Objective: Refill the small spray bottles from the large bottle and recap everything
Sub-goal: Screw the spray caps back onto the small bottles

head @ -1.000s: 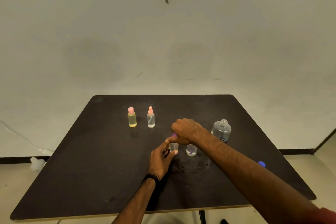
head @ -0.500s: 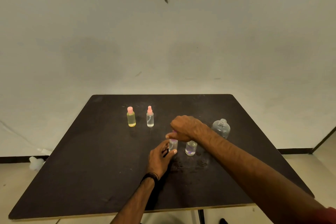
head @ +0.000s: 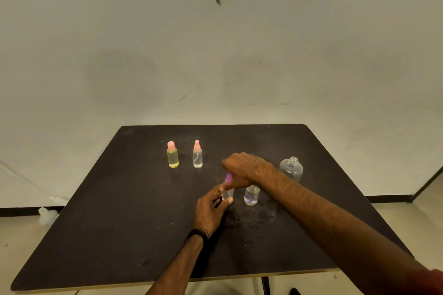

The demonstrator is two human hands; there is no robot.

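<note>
My left hand [head: 211,208] grips a small clear spray bottle [head: 227,193] that stands on the black table [head: 119,223]. My right hand [head: 242,169] is closed on that bottle's purple spray cap [head: 228,177] from above. Just to the right stands a second small clear bottle [head: 251,195] with a purple tint at its base; my right wrist hides its top. The large clear bottle [head: 292,169] stands uncapped at the right, behind my right forearm. Further back on the left stand a yellow bottle with a pink cap [head: 172,155] and a clear spray bottle with a pink top [head: 197,155].
A white object [head: 48,215] lies on the floor left of the table. The table's front edge runs close to me, with a table leg [head: 265,285] below it. A pale wall rises behind the table.
The view has shifted a little. My right hand has stayed on the purple cap, turning slightly, while my left hand keeps hold of the small bottle. The blue item at the right edge has left the view.
</note>
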